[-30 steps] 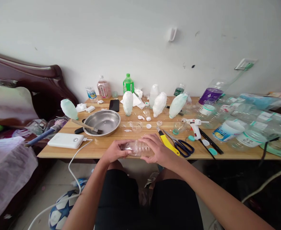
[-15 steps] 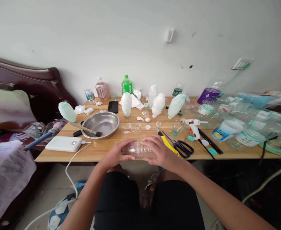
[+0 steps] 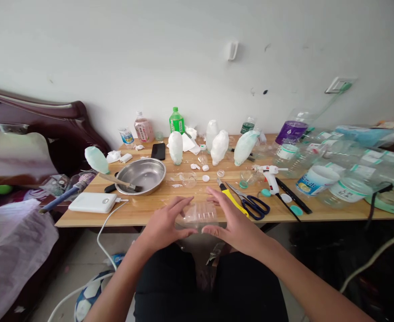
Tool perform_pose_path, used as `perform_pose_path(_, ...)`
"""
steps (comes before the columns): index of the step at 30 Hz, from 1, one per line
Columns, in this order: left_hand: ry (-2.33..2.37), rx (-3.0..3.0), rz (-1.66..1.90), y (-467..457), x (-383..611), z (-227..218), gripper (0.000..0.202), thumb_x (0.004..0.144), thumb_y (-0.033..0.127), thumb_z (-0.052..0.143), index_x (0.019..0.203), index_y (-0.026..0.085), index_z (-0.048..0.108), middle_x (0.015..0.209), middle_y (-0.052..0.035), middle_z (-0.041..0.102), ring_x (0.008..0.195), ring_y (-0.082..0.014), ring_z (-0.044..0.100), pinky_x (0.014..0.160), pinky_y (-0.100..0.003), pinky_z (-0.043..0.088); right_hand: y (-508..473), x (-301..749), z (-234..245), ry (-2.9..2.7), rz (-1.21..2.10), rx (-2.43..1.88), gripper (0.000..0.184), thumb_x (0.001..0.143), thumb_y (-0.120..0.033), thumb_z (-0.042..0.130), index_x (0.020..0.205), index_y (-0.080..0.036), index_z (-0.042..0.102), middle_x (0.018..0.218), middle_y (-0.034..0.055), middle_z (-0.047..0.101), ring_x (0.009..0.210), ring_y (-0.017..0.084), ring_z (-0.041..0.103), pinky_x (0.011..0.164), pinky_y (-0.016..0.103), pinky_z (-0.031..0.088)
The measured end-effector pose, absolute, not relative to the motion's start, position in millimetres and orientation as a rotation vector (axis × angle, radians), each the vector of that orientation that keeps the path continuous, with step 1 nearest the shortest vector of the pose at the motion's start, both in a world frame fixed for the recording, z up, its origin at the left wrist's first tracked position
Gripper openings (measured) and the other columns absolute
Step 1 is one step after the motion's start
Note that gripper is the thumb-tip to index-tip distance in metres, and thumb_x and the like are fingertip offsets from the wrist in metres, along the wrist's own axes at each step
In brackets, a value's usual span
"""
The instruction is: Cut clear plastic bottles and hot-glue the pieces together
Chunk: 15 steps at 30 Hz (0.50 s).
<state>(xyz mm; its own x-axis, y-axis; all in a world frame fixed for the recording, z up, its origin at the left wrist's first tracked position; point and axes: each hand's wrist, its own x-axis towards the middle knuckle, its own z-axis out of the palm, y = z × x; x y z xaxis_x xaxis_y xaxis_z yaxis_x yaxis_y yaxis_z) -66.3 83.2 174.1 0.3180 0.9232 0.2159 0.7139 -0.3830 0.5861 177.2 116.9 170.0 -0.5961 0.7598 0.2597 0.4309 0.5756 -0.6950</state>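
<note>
A clear, crushed plastic bottle [image 3: 200,213] lies sideways at the front edge of the wooden table [image 3: 318,210], straight ahead of me. My left hand [image 3: 163,226] cups its left end, thumb below and fingers stretched over the top. My right hand [image 3: 233,223] cups the right end the same way. Both hands hold the bottle loosely between thumb and fingers. Just right of my right hand lie a yellow utility knife [image 3: 232,200] and blue-handled scissors [image 3: 252,205].
A steel bowl [image 3: 142,175] with a brush, a white power bank [image 3: 92,202] with its cable, a phone [image 3: 158,151], a glue gun [image 3: 269,175], several wrapped and empty bottles and loose caps crowd the table. A dark bed frame [image 3: 49,129] stands on the left.
My fingers have spread from a closed wrap to a looser, stretched hold on the bottle, and both hands have drawn slightly toward me. The view shifted a little.
</note>
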Motion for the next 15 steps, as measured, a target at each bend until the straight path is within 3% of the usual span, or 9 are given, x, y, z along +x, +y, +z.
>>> perform_pose_path(3, 1.557, 2.286, 0.706, 72, -56, 174, 0.064, 0.079, 0.042, 0.072, 0.137, 0.031, 0.047, 0.137, -0.0080, 0.054, 0.102, -0.0231, 0.067, 0.089, -0.039, 0.054, 112, 177, 178, -2.263, 0.865, -1.017, 0.065, 0.088, -0.050, 0.062, 0.143, -0.031, 0.033, 0.144, 0.0094, 0.045, 0.131, 0.027, 0.047, 0.107, 0.048, 0.043)
perform_pose_path(6, 1.610, 2.305, 0.598, 64, -49, 175, 0.069, 0.077, 0.045, 0.073, 0.138, 0.030, 0.043, 0.141, -0.0088, 0.053, 0.103, -0.0265, 0.067, 0.085, -0.040, 0.055, 108, 178, 182, -2.286, 0.858, -0.926, 0.047, 0.087, -0.042, 0.066, 0.129, -0.031, 0.048, 0.130, 0.0050, 0.054, 0.125, 0.023, 0.051, 0.106, 0.042, 0.044)
perform_pose_path(9, 1.604, 2.311, 0.532, 61, -47, 176, 0.079, 0.075, 0.049, 0.074, 0.141, 0.028, 0.037, 0.136, -0.0094, 0.059, 0.104, -0.0288, 0.068, 0.085, -0.041, 0.055, 102, 181, 181, -2.303, 0.774, -0.833, 0.049, 0.085, -0.040, 0.069, 0.129, -0.033, 0.048, 0.130, 0.0042, 0.053, 0.127, 0.022, 0.048, 0.109, 0.040, 0.041)
perform_pose_path(15, 1.503, 2.286, 0.628, 65, -47, 174, 0.070, 0.073, 0.050, 0.076, 0.133, 0.027, 0.047, 0.125, -0.0068, 0.066, 0.104, -0.0255, 0.068, 0.085, -0.033, 0.054, 89, 186, 172, -2.259, 0.644, -0.803, 0.052, 0.087, -0.040, 0.068, 0.133, -0.030, 0.046, 0.133, 0.0076, 0.051, 0.129, 0.023, 0.047, 0.110, 0.039, 0.041)
